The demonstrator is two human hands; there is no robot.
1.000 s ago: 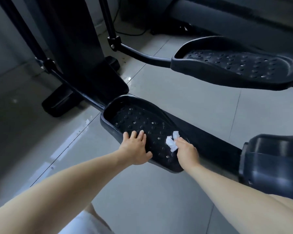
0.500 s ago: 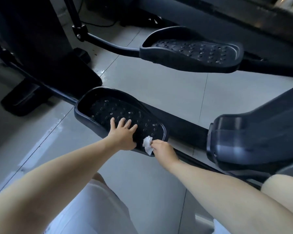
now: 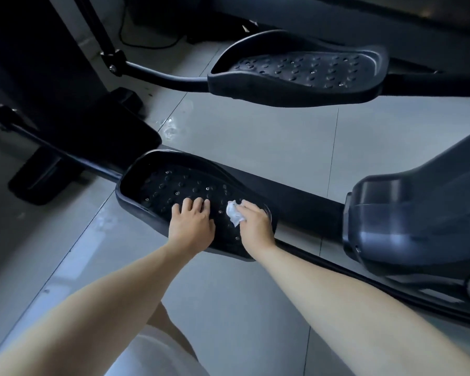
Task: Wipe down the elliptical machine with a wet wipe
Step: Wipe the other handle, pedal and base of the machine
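Base foot (image 3: 38, 183): black, flat on the grey tiled floor (image 3: 255, 137) at your far left, below the dark upright of the elliptical machine (image 3: 52, 90).
Cable (image 3: 136, 43): thin and black, looping over the floor at upper left, behind the upright.
Near pedal (image 3: 158, 185): black, with a studded tread and a raised rim. It sits low and runs diagonally from left to centre, and both your hands are on its nearer end.
White garment (image 3: 152, 354): at the bottom edge, between your forearms.
Left hand (image 3: 192, 226): palm down on the tread with the fingers relaxed and slightly spread. It grasps nothing and only presses on the pedal.
Wet wipe (image 3: 235, 214): white and crumpled into a wad. It lies against the tread between your two hands, poking out at the thumb side of your right hand.
Right hand (image 3: 255, 226): fingers curled round the wipe, holding it down on the pedal near the right rim.
Far pedal (image 3: 296, 74): same studded shape, raised higher on a curved bar, well apart from your hands.
Rail (image 3: 304, 204): black beam passing under the near pedal toward the right.
Rear housing (image 3: 404, 213): dark glossy cover at your right, where the rail ends.
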